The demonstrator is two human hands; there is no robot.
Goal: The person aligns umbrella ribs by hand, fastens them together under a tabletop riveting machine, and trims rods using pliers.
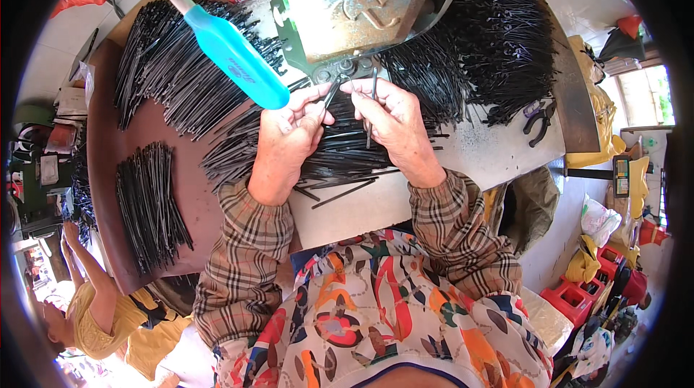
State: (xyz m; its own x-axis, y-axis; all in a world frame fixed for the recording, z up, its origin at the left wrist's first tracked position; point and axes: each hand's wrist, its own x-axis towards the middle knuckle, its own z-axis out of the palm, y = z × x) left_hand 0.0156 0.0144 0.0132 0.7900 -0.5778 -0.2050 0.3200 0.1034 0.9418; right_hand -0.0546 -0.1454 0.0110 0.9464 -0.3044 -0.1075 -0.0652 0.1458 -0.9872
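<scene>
My left hand (pixel 289 135) is closed, its thumb and fingers pinching a slim dark metal piece (pixel 332 90) that slants up toward the machine. Close beside it, my right hand (pixel 394 124) pinches a thin black rod (pixel 374 86), which stands nearly upright in the picture and passes behind the thumb. The fingertips of both hands nearly meet just in front of the small round metal parts (pixel 345 67) at the base of a worn metal machine (pixel 361 5). Beneath my hands lies a heap of thin black rods (pixel 340 153). Exactly how the held pieces join is too small to tell.
A blue lamp (pixel 235 55) hangs at left above more rod piles (pixel 181 62). A separate bundle (pixel 153 203) lies on the brown sheet. Rods (pixel 502 41) are heaped far right, near dark-handled pliers (pixel 538 124). Another person (pixel 101 301) is at lower left; red stools (pixel 578 301) stand right.
</scene>
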